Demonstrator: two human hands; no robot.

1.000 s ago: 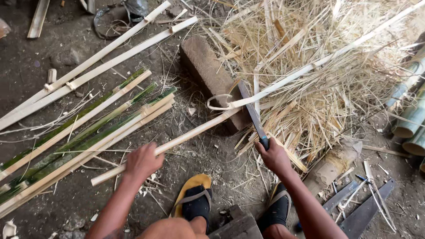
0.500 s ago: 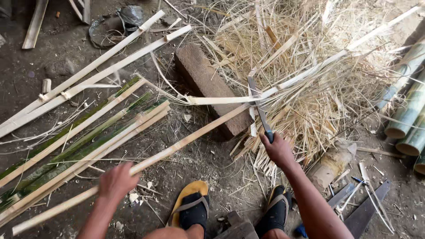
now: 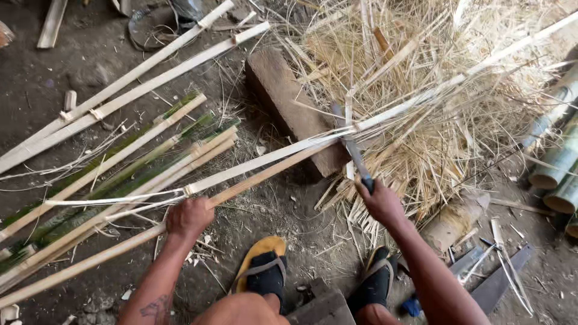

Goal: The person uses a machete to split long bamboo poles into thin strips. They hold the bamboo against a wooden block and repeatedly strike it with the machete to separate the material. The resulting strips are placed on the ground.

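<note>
Left hand (image 3: 189,218): closed around bamboo strip (image 3: 265,165), which lies across wooden block (image 3: 289,102).
Right hand (image 3: 380,201): fisted on knife (image 3: 352,147) handle.
Advice: keep blade flat along strip; steady the strip.

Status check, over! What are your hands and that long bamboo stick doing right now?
Left hand grips bamboo strip. Right hand holds knife, blade in strip over wooden block. Shavings pile behind.

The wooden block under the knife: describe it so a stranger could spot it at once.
Start at the big heap of pale bamboo shavings in the upper right. On its left edge lies the wooden block, a thick brown slab set diagonally on the dirt. Unlike the long thin bamboo strips around it, it is short, broad and dark.
</note>
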